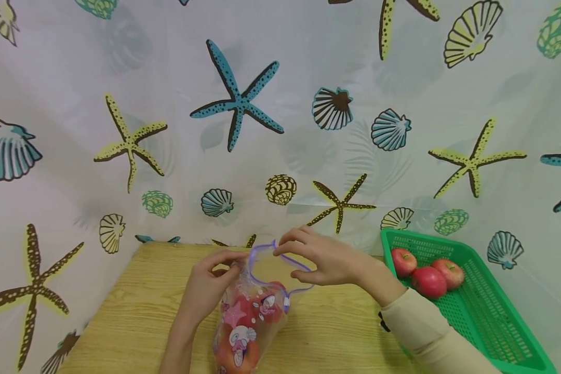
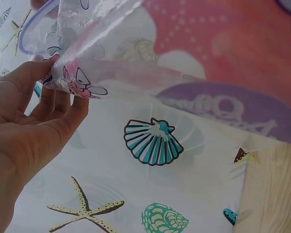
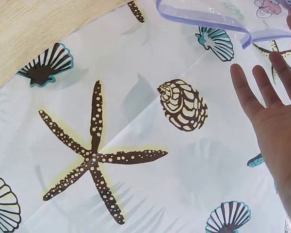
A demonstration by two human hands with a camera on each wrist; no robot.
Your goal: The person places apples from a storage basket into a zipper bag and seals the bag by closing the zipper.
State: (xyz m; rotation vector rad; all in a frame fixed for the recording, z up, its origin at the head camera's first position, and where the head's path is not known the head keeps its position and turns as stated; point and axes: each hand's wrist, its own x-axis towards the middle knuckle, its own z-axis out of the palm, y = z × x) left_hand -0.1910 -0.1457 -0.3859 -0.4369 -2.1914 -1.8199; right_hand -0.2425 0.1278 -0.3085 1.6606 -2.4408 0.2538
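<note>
Left grip (image 1: 206,285) pinched the bag (image 1: 250,319) — limp, likely heavy, best held by its rim (image 3: 194,21); right grip (image 1: 327,255) wide.

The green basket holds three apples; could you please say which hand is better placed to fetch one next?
Likely the right hand: it is nearer the green basket and its apples and appears to grip nothing, while the left hand pinches the bag near its mouth.

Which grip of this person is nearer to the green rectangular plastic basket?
Right. The right grip is left of the green plastic basket, by the purple-rimmed clear plastic bag; the left grip, farther away, pinches that bag's side.
</note>
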